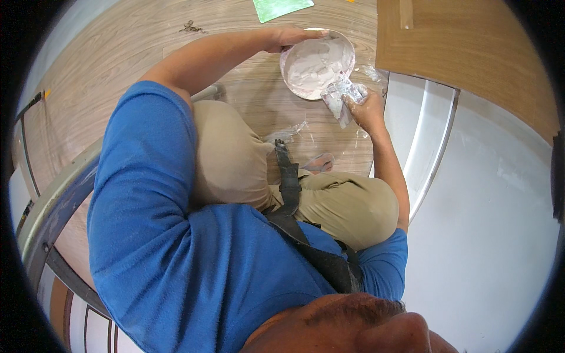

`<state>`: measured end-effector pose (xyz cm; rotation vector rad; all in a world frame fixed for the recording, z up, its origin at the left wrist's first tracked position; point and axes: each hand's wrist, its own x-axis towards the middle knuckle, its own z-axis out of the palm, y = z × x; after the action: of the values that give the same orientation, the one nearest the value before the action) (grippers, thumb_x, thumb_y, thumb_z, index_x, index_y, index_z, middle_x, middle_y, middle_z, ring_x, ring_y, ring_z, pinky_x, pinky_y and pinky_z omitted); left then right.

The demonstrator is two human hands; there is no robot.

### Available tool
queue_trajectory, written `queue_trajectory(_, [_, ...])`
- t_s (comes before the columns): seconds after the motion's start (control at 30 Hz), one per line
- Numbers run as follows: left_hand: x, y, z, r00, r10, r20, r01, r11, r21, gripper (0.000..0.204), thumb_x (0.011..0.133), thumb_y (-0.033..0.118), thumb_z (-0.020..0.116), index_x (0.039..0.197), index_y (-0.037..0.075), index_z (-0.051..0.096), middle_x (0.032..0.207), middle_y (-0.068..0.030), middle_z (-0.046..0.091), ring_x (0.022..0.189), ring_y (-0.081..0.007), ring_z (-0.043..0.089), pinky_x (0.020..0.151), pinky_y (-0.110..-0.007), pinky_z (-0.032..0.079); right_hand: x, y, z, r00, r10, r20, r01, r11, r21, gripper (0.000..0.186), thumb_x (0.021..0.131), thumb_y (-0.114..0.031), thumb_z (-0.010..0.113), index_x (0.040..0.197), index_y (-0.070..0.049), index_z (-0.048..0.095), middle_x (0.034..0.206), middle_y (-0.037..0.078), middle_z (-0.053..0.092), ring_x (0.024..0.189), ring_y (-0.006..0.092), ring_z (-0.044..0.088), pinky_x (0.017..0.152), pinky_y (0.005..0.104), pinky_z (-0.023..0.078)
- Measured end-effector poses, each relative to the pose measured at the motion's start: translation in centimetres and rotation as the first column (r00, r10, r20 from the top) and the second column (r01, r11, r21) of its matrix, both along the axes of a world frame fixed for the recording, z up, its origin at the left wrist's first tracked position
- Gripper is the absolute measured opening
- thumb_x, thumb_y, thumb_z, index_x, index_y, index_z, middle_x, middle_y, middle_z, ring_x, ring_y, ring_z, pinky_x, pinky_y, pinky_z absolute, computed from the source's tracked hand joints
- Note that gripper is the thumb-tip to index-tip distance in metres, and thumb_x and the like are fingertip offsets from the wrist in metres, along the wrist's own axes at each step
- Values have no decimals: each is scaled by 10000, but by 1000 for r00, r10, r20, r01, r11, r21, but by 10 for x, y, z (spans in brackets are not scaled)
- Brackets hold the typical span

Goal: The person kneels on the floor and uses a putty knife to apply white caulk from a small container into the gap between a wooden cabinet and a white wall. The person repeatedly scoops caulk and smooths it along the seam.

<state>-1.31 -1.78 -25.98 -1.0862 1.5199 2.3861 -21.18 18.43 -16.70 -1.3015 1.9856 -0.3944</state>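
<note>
A round white bowl [318, 69] with a whitish, lumpy paste or powder in it is in front of me. My left hand [294, 37] grips its far left rim, thumb over the edge, the other fingers mostly hidden beneath. In my right hand [366, 110] is a crumpled, see-through plastic bag [340, 101] smeared with white. The bag overlaps the bowl's near right rim, and part of it hangs down outside. Whether the bag touches the paste, I cannot tell.
White smears [288, 132] mark the wood-look floor [247, 65] between my bent knees. A green sheet [283, 8] lies beyond the bowl. A brown wooden panel [465, 53] and a white wall [482, 194] stand to the right. A curved metal rail [59, 188] is at my left.
</note>
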Motion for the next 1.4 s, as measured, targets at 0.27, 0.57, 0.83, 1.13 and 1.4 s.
queue_trajectory(0.27, [1, -1, 8, 1000, 1, -6, -1, 1000, -11, 905, 810, 741, 572, 1362, 27, 513, 1352, -192, 544, 1207, -297, 566, 1017, -415, 453, -3, 1, -30, 994, -6, 106, 15, 996, -87, 225, 757, -103, 716, 916, 54, 696, 821, 212, 711, 748, 312, 702, 698, 384, 531])
queue_trajectory(0.57, [8, 1, -2, 999, 35, -21, -33, 994, 106, 873, 821, 695, 611, 1355, 12, 507, 1337, -169, 556, 1180, -255, 579, 981, -384, 480, 2, -2, -19, 989, 82, -125, -94, 991, -99, 197, 754, -105, 672, 899, 28, 685, 806, 256, 676, 754, 401, 672, 688, 438, 525])
queue_trajectory(0.83, [9, 1, -6, 998, 42, -43, -37, 993, 114, 897, 814, 700, 617, 1360, -2, 498, 1358, -165, 543, 1204, -250, 563, 1003, -384, 468, -18, 27, -14, 628, 425, -651, -641, 758, -124, 281, 707, -87, 669, 983, -43, 691, 966, 196, 678, 872, 382, 659, 722, 437, 549])
queue_trajectory(1.13, [3, -4, -35, 998, 34, -58, -25, 989, 148, 775, 918, 622, 532, 1381, 2, 482, 1359, -160, 545, 1211, -237, 559, 1009, -364, 469, -31, 57, 20, 636, 94, -766, -666, 567, -484, 261, 730, 4, 717, 988, -7, 686, 906, 143, 695, 788, 322, 671, 688, 407, 552])
queue_trajectory(1.4, [5, -1, -25, 998, 49, -31, -45, 992, 116, 834, 877, 673, 548, 1426, 54, 447, 1400, -140, 516, 1237, -231, 540, 1009, -356, 469, -80, 59, 72, 524, -348, -778, -351, 743, -570, 196, 789, 5, 705, 984, 7, 678, 802, 143, 665, 680, 301, 621, 624, 385, 514])
